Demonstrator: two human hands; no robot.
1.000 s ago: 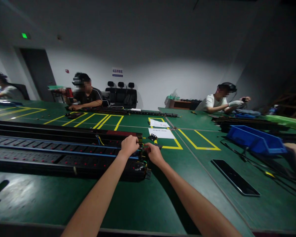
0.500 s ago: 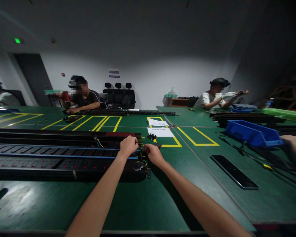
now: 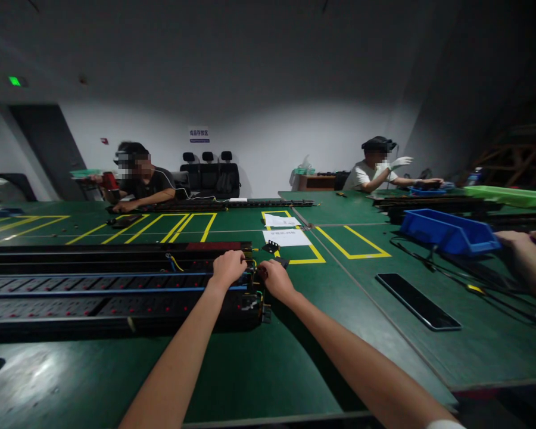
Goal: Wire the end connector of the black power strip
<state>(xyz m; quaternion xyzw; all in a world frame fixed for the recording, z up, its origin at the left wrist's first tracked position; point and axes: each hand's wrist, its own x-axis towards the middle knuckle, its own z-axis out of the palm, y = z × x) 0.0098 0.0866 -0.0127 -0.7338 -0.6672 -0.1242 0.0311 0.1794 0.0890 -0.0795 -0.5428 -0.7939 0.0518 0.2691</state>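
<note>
Long black power strips [image 3: 138, 305] with rows of sockets and red dots lie side by side on the green table. My left hand [image 3: 229, 268] is closed over the right end of one of the middle strips, its fingertips partly hidden. Just right of that end, my right hand [image 3: 274, 280] is pinched close to the wires; whatever is between its fingers is hidden. Thin yellow-green wires [image 3: 259, 293] stick out at the strip ends. A small black bracket with holes [image 3: 271, 246] lies just beyond my right hand.
White paper sheets [image 3: 286, 238] lie beyond my hands. On the right are a phone [image 3: 417, 301], a blue bin [image 3: 446, 232], black cables [image 3: 433, 262] and another person's hand [image 3: 524, 253]. Co-workers [image 3: 145, 179] sit across the table.
The view has shifted slightly. Both my hands stay at the strip ends, almost unchanged. Across the table, the co-worker on the right has raised a gloved hand away from the other hand.
</note>
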